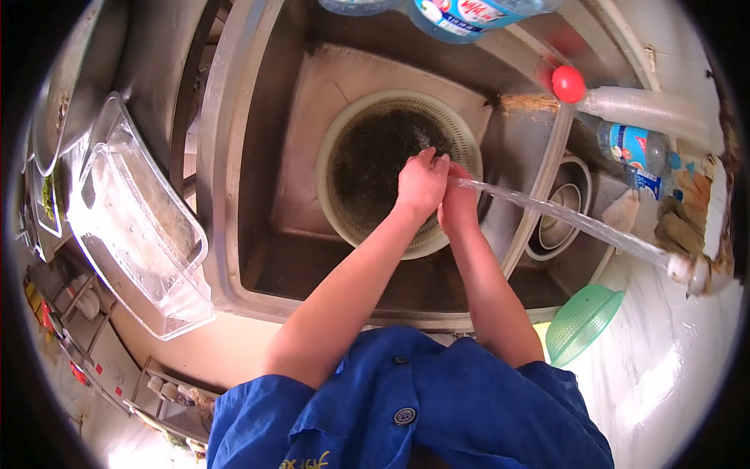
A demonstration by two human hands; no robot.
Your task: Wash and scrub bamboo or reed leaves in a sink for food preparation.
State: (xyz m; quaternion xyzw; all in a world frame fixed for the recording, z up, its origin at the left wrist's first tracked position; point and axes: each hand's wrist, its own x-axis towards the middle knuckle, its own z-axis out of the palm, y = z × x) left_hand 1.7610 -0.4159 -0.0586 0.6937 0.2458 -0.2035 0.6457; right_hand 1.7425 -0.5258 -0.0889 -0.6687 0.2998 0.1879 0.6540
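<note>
In the metal sink basin (pixel 307 135) sits a round pale plastic basket (pixel 323 176) with slotted sides. Dark, wet, leafy-looking matter (pixel 372 158) fills much of it; what it is cannot be made out. My left hand (pixel 423 180) and my right hand (pixel 459 190) are pressed together over the basket's right side. A stream of water (pixel 562 219) runs from the tap (pixel 691 272) at the right onto my right hand. The left hand partly covers the right one, so anything between the fingers is hidden.
Large plastic bottles (pixel 469 17) stand at the basin's far edge. Beyond the divider, metal bowls (pixel 559 217) lie in a second basin. A green colander (pixel 586 325) leans at the near right. Clear plastic containers (pixel 140 234) sit left of the sink.
</note>
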